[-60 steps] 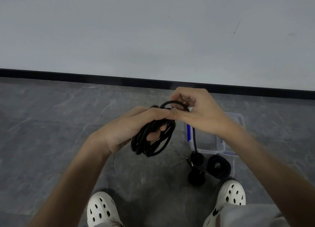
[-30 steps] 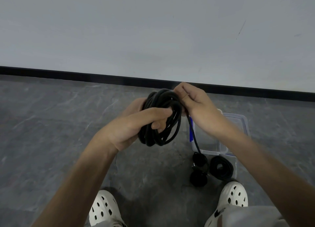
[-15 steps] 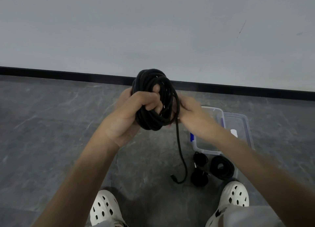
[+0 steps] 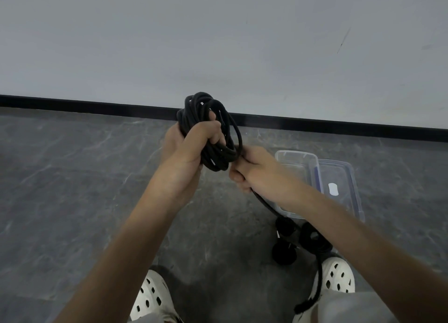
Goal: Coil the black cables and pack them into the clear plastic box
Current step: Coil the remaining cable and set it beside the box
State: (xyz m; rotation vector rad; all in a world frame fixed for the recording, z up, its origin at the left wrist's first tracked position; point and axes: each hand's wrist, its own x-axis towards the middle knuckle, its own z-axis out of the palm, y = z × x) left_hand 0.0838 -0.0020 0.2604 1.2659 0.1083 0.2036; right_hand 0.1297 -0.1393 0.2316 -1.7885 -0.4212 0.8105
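Left hand (image 4: 186,150): fingers clamped round the cable coil (image 4: 213,118), held upright above the floor (image 4: 72,189). Right hand (image 4: 254,169), just right of it: fingers closed on the loose tail (image 4: 317,281), which runs down-right past the clear box (image 4: 297,157). Right hand is nearer the box.

Dim, even light; soft shadows underfoot; wide-angle bowing at edges; slight blur.

Dark grey veined stone floor (image 4: 72,201), clear plastic box (image 4: 295,155) open at right, lid (image 4: 349,201) against its right side, small coiled black cables (image 4: 283,253) just in front of box, white perforated clogs (image 4: 151,296) nearest camera, right clog beside coils.
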